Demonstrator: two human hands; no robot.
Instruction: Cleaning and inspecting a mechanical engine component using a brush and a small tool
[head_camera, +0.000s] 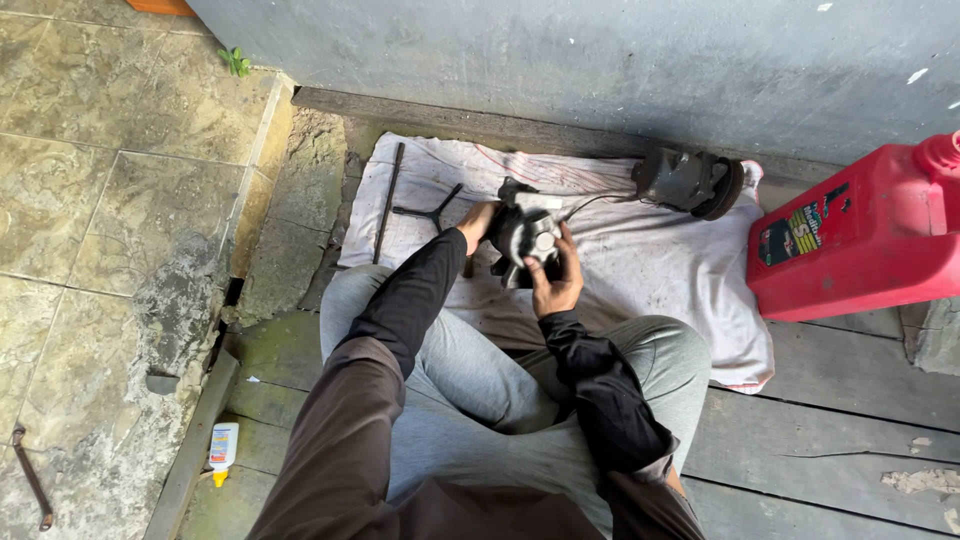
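A person sat cross-legged on weathered wooden planks, gripping a dark metal engine part (527, 240) with both hands above a stained white cloth (650, 270) spread against a grey wall (600, 60). The left hand (476, 222) was closed around the part's left side, fingers curled onto it, while the right hand (556, 285) cupped it from below and to the right, thumb and fingers wrapped against its rounded silver face. The part was held just over the near middle of the cloth, in front of the person's grey-trousered knees.

On the cloth's left portion lay a three-armed black wrench (432, 210), with a long thin metal rod (387, 200) along the cloth's left edge. At the cloth's far right corner sat a second round, dark motor-like piece (690, 182), from which a thin wire ran toward the held part. A red plastic jug (860, 235) stood just right of the cloth. Well left of the cloth, on mossy ground beside stone tiles, lay a small white bottle with an orange tip (222, 450) and a rusty tool (30, 480).
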